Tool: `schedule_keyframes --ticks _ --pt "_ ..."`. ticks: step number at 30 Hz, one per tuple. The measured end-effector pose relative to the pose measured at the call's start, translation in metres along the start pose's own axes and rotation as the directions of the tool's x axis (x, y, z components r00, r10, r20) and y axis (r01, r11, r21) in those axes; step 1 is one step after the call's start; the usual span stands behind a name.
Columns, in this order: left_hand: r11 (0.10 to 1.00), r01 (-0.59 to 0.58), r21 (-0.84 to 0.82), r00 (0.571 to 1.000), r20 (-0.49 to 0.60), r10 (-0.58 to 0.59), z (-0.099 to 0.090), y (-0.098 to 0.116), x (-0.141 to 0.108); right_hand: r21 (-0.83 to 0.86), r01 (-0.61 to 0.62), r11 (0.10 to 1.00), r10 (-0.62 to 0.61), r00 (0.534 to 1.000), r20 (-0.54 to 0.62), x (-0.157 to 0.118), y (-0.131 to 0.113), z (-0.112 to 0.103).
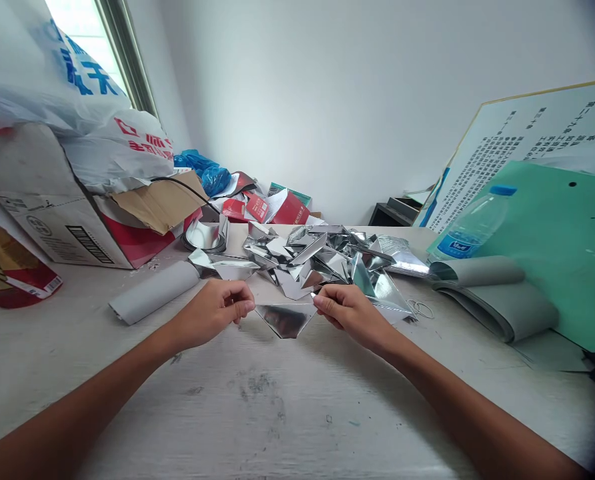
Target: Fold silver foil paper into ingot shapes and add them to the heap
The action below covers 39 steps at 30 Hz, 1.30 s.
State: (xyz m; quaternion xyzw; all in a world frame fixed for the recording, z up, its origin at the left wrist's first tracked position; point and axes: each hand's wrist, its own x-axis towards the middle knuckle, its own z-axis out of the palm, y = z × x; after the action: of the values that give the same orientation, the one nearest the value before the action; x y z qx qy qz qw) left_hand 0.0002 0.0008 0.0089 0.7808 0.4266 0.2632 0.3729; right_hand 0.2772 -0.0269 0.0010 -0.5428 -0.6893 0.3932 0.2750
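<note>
A shiny silver sheet piece (286,321), wide at the top and narrower at the bottom, is held up between my two hands. My left hand (222,308) pinches its left corner between thumb and fingers. At the right corner, my right hand (343,307) grips it the same way. Just behind them lies a heap of silver pieces (317,257) on the white table (257,407).
To the left are a grey roll (155,292), a carton (52,200) with plastic bags (122,150), and a red-gold box (15,267). On the right are a bottle (477,223), folded grey sheets (502,300) and a green board (557,253).
</note>
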Motion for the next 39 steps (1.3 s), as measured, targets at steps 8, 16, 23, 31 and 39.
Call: schedule_keyframes --ticks 8,16,23,31,39 --pt "0.985 0.072 -0.158 0.996 -0.039 -0.079 -0.002 0.0 0.002 0.064 0.019 0.998 -0.012 0.995 -0.099 0.001 0.0 -0.002" --pt "0.98 0.055 -0.191 0.996 -0.052 -0.066 -0.004 0.0 0.002 0.06 0.045 0.997 -0.047 0.998 0.04 0.006 0.01 -0.003" --pt "0.989 0.03 -0.142 1.0 0.009 -0.029 -0.003 0.001 0.002 -0.033 0.08 0.996 -0.08 0.997 -0.016 0.007 0.009 -0.004" --pt "0.996 0.026 -0.084 1.0 -0.013 -0.027 -0.002 0.0 0.001 -0.013 0.038 0.999 -0.037 0.997 0.07 0.005 0.002 -0.005" --pt "0.967 -0.083 0.242 0.996 -0.009 0.087 -0.001 -0.001 0.002 -0.18 0.006 0.984 0.001 0.999 0.043 0.002 0.003 -0.005"
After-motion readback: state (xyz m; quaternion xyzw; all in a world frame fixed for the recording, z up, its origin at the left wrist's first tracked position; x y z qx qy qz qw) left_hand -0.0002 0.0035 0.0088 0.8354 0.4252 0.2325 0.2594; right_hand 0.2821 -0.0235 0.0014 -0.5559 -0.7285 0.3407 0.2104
